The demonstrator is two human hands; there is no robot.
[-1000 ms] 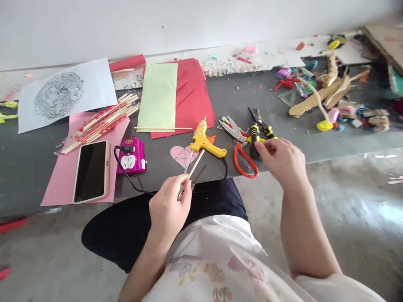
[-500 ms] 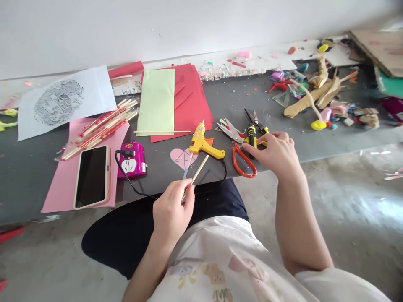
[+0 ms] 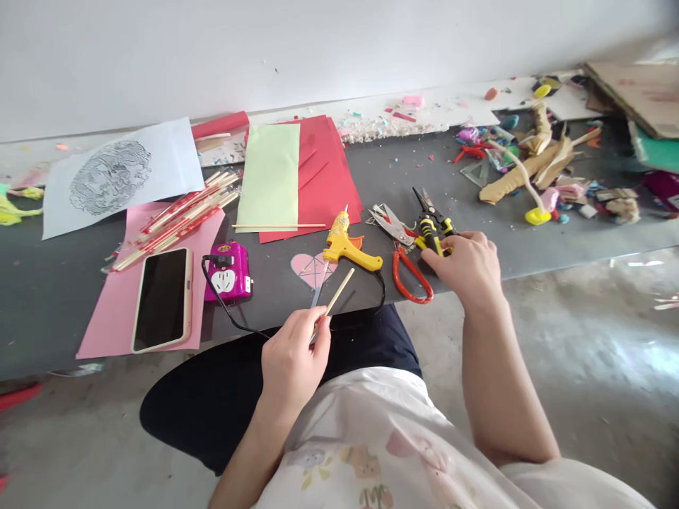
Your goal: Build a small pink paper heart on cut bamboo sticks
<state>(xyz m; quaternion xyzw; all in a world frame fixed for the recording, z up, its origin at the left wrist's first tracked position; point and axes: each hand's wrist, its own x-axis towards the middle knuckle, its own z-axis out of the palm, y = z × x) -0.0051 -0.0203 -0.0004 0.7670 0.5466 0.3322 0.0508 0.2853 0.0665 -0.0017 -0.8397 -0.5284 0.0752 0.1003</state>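
Note:
My left hand [image 3: 294, 353] is closed round a thin wooden stick [image 3: 340, 291], held over the table's front edge. A narrow grey metal strip [image 3: 318, 288] also sticks out by its fingers; I cannot make out its kind. My right hand [image 3: 467, 268] grips the black-and-yellow handles of a pair of pliers [image 3: 431, 225], its thumb on the near side. The pliers' jaws point away from me. Beside them lie red-handled scissors [image 3: 408, 276]. A yellow glue gun [image 3: 347, 247] rests between my hands, next to a pink paper heart [image 3: 308, 270] with crossed lines.
To the left are a purple power socket [image 3: 228, 271] with a black cable, a phone [image 3: 163, 297] on pink paper, and wrapped sticks [image 3: 175, 219]. Green paper [image 3: 269, 173] and red paper [image 3: 329, 170] lie behind. Craft scraps [image 3: 530, 170] pile at the right.
My right hand has shifted slightly from beside the scissors and closed on the pliers' handles. My left hand keeps hold of the stick. The view has tilted a little.

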